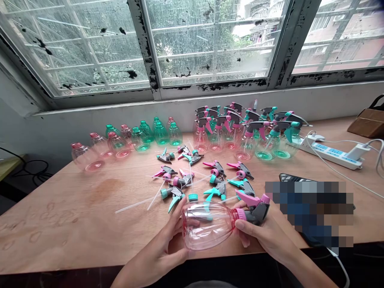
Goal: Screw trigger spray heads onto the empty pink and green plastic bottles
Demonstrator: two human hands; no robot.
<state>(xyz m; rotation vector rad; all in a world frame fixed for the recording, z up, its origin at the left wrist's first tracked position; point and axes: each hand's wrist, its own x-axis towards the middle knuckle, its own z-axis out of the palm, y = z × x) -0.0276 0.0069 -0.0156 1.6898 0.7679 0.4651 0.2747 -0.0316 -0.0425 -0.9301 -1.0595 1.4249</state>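
A clear pink spray bottle (pixel 207 228) lies sideways between my hands, over the table's front edge. My left hand (pixel 172 236) is wrapped round its base end. My right hand (pixel 255 230) grips the pink collar of its spray head (pixel 256 208), which sits on the bottle's neck with its pink trigger facing up. Just beyond, loose spray heads (pixel 183 180) in grey with pink or teal triggers lie scattered, their thin clear tubes pointing various ways.
Open pink and green bottles (pixel 145 134) stand at the back left. Several bottles with spray heads (pixel 246 140) crowd the back right. A white power strip (pixel 333 154) with cables, a phone (pixel 292 178) and a brown bag (pixel 367 122) lie to the right, on the wooden table (pixel 75 220).
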